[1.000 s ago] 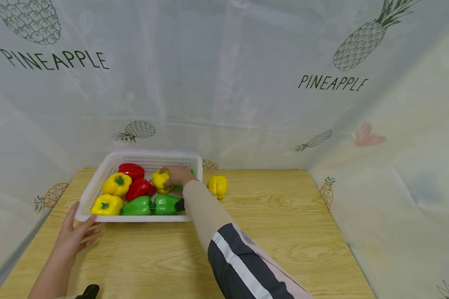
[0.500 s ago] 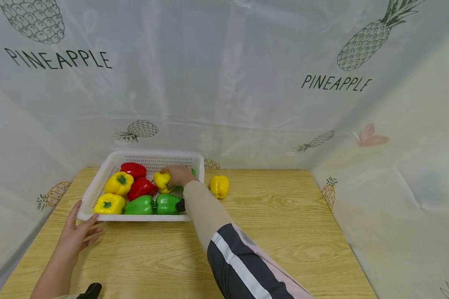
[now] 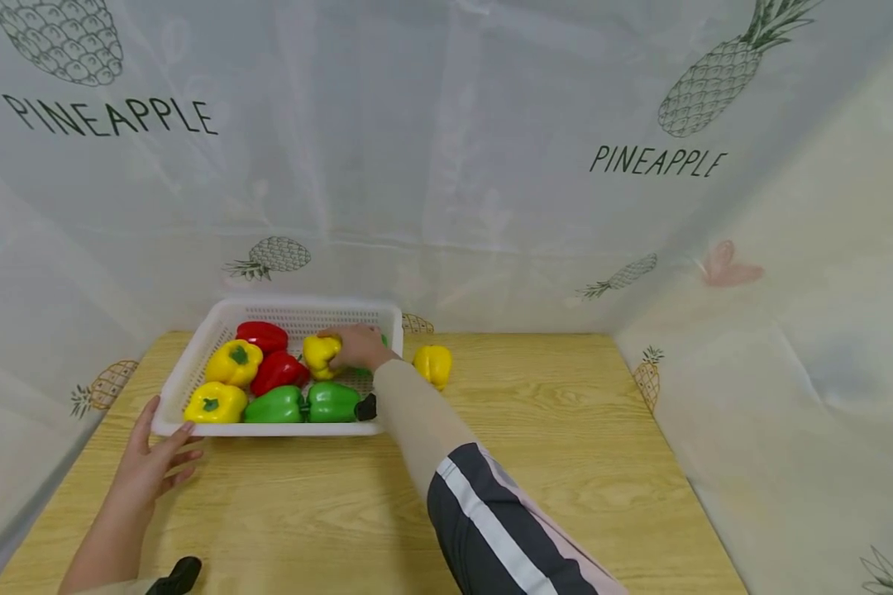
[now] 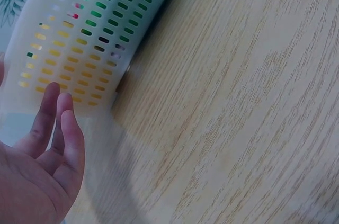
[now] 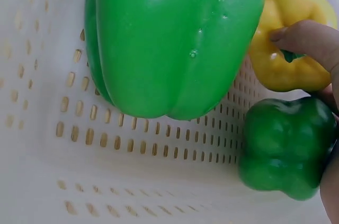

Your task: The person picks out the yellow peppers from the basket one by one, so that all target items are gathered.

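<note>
A white perforated basket (image 3: 268,430) holds red, yellow and green bell peppers. Inside it, toward the back right, my right hand (image 3: 359,345) grips a yellow bell pepper (image 3: 318,357). The right wrist view has the thumb (image 5: 310,41) pressed near that pepper's stem; the other fingers are mostly hidden. A dark green bell pepper (image 5: 280,150) sits right beside this hand, and a larger green one (image 5: 175,44) is close to the camera. My left hand (image 3: 145,463) rests at the basket's front left corner, its loosely extended fingers (image 4: 72,139) against the perforated wall.
Outside the basket, just to its right, another yellow bell pepper (image 3: 433,365) lies on the wooden table (image 3: 551,446). A pineapple-print sheet (image 3: 446,165) hangs behind the table's back edge and along the sides.
In the right hand the yellow bell pepper has turned and risen slightly, and more of it shows. My left hand keeps its place at the basket corner.
</note>
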